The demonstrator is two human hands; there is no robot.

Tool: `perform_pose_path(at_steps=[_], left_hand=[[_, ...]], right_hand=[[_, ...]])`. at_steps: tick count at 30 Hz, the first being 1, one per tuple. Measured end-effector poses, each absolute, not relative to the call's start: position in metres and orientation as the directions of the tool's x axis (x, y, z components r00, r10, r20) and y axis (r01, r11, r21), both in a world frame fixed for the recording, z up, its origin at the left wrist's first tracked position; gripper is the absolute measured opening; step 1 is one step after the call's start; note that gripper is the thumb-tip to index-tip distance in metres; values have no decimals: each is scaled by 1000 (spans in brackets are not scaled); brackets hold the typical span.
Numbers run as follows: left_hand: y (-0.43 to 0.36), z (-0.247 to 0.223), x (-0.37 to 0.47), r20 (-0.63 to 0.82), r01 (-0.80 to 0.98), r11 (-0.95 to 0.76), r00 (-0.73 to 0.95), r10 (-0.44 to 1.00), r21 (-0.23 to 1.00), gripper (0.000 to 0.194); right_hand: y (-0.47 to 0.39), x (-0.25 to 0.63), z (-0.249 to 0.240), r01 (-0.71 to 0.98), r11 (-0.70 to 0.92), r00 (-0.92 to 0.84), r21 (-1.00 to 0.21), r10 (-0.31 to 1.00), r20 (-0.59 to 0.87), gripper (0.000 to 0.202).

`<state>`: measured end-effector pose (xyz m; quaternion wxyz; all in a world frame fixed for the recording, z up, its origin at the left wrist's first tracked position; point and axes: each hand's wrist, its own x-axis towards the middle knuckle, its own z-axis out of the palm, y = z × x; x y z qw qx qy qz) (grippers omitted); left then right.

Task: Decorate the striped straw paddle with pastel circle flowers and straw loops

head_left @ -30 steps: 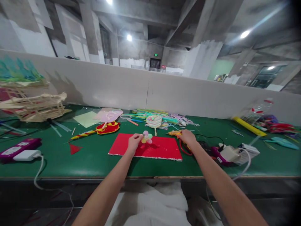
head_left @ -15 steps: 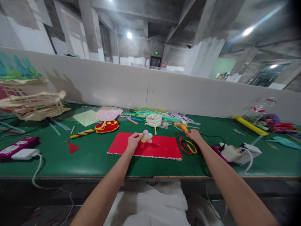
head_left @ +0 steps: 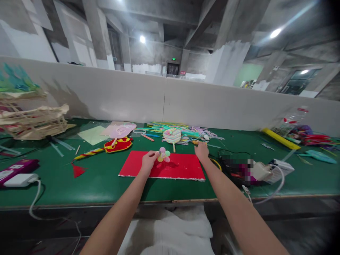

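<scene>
My left hand (head_left: pixel 149 161) pinches a small pastel flower (head_left: pixel 164 155) above the red board (head_left: pixel 172 170). At the back right corner of the board, my right hand (head_left: pixel 202 152) is closed round an orange tool (head_left: pixel 198 142), most of it hidden behind the fingers. Yellow-handled scissors (head_left: pixel 216 163) lie partly covered by my right forearm. A striped round fan shape (head_left: pixel 172 136) on a short stick rests behind the board. To the left lies a red fan shape (head_left: pixel 118 145) with a twisted yellow handle and red tassel.
Pipe cleaners (head_left: pixel 191 131) spread along the low partition (head_left: pixel 119 95). A wooden-stick model (head_left: pixel 34 122) and purple power strip (head_left: pixel 20 171) stand left. On the right are a white adapter (head_left: pixel 261 171), cables, a yellow stick (head_left: pixel 281 139) and a bottle (head_left: pixel 294 118).
My right hand has moved left with the orange tool, towards the red board. A dark shape now shows behind my right forearm. The view has shifted slightly; my left hand still holds the flower.
</scene>
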<state>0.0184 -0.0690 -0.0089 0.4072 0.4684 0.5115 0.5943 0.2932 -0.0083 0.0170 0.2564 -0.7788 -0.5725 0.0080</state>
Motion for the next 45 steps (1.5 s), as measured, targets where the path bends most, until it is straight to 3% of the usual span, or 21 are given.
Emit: perform_pose_path(at_steps=[4,10,14,21,27,45], left_hand=[[-68,-9,19,139,-21,-148,-232,963,989,37],[-67,-10,19,150,-51,-165,-227,962,985,37],[-67,-10,19,147,-23,-156,-230,962,987,35],[-67,-9,20,168,3,-172,-234,958,985,31],[-68,-9,19,184,-17,-192,-214,959,981,30],[-68,-8,21,155,-53,-166,-168,973,985,32]], right_hand=[[-14,255,18,834,-72,288,-547,903,319,27],[-36,191,11,637,174,107,-751,945,309,41],[-48,167,-2,311,290,77,-905,941,328,46],[-64,161,-11,75,265,16,-961,964,267,48],[-68,158,-11,-53,243,-163,-969,955,248,33],[-63,159,-16,-99,178,-149,-979,970,192,34]])
